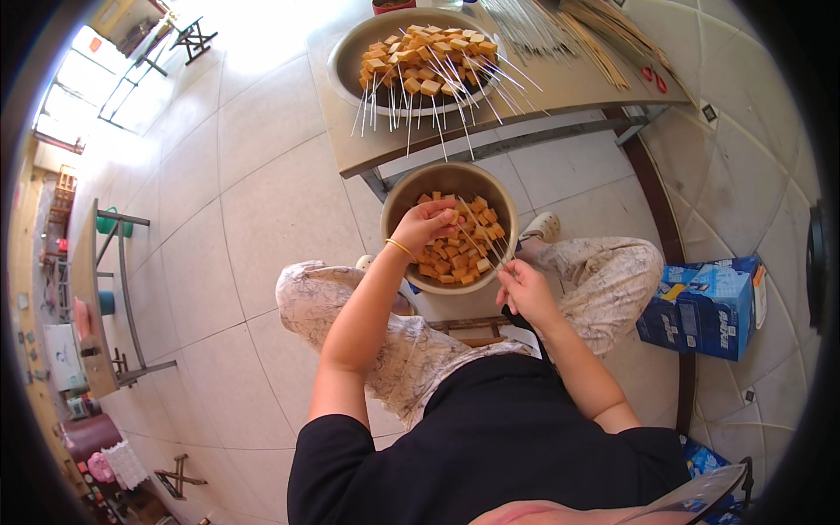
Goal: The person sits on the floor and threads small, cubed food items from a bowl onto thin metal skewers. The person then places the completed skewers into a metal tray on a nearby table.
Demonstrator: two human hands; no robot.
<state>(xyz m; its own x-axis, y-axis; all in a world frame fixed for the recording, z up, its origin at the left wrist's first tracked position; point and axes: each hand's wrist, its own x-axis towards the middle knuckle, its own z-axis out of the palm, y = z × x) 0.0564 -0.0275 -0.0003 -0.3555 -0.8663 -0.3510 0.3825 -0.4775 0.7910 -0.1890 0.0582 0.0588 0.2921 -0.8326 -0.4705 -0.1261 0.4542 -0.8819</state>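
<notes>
Between my knees stands a round metal basin [394,197] with many orange-brown food cubes [453,259] in it, possibly tofu. My left hand [430,226] is over the basin, its thumb and fingers pinching one cube [453,215]. Over the basin's right rim, my right hand [523,289] grips several thin skewers [500,252] near their lower ends. The skewers slant up and left across the cubes. Whether a tip has entered the pinched cube is too small to tell.
Ahead, a low table [354,147] holds a wide basin [341,72] of skewered cubes, their sticks jutting over its near rim. Bundled metal skewers [531,29], bamboo sticks [600,62] and red-handled scissors [654,79] lie to its right. Blue cartons [705,308] sit right of my knee.
</notes>
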